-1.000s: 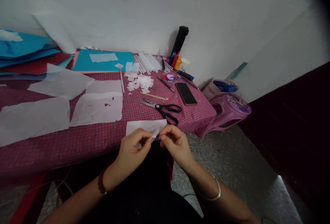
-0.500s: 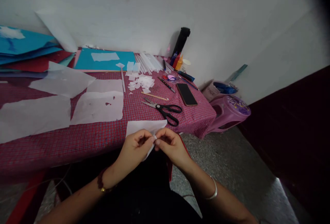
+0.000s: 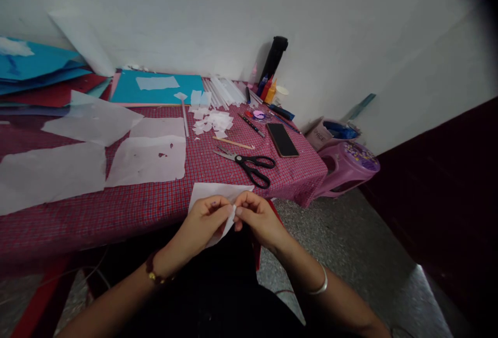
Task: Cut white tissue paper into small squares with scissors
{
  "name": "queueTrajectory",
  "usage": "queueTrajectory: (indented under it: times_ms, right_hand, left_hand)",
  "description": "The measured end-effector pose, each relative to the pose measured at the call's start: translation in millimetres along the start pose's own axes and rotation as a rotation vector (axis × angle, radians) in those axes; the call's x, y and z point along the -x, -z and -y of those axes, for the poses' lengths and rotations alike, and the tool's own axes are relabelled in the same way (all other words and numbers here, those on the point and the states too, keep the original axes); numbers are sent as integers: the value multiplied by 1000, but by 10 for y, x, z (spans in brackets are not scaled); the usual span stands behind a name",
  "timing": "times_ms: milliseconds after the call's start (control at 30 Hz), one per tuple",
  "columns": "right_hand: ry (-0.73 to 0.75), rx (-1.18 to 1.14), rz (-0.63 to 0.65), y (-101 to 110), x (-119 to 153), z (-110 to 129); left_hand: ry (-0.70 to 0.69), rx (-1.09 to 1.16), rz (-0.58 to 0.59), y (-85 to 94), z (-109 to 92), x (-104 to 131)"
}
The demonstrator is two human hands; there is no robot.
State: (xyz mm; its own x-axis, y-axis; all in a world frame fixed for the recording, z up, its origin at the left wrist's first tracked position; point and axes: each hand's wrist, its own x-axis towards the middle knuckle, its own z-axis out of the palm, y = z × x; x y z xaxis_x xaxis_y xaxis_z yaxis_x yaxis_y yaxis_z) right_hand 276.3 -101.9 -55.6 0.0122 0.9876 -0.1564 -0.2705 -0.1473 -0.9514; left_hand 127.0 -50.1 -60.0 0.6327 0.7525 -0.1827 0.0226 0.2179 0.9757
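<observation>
White thin paper sheet: held at the near edge of the counter by the left hand and the right hand; whether its underside is touching the counter cannot be told.
Left hand: thumb and fingers are brought together narrowly on the sheet, and most of the paper is spread on this side, beyond the knuckles and below the palm.
Right hand: a tight pinch is made on the sheet's right part, with the fingertips just beside those of the left hand.
Paper's direction: the far edge is run nearly left to right beyond both hands; a narrow folded strip is slanted between the fingertips from far right to near left. Both hands are touching it, so neither is nearer.
Paper's texture: a matt, smooth, pliable surface is shown, with straight far edges and a bent near flap.
Black-handled metal scissors: laid beyond the right hand, blades parted slightly and pointed left, looped handles set to the right.
Slim pale wooden stick: laid just beyond the scissors, almost parallel to the far edge.
Small white paper scraps: heaped loosely farther off, in angular, overlapping pieces.
Black rectangular phone: set flat to the right of the scissors, its glassy face up.
Red checked cloth: draped over the counter, woven in fine squares.
</observation>
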Motion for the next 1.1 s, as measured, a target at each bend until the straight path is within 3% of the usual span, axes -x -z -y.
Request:
queueTrajectory:
  times_ms: [333, 567, 867, 1100]
  right_hand:
    - [-30, -40, 7, 9, -12, -26]
    - [-33, 73, 16, 20, -6, 25]
    - [-33, 29, 25, 14, -13, -3]
    - [-16, 35, -1, -10, 8, 45]
  left_hand:
    - [5, 0, 20, 5, 3, -2]
    - [-18, -144, -4, 1, -76, 7]
    - [-62, -139, 105, 56, -140, 44]
    - [-220, -425, -16, 0, -140, 109]
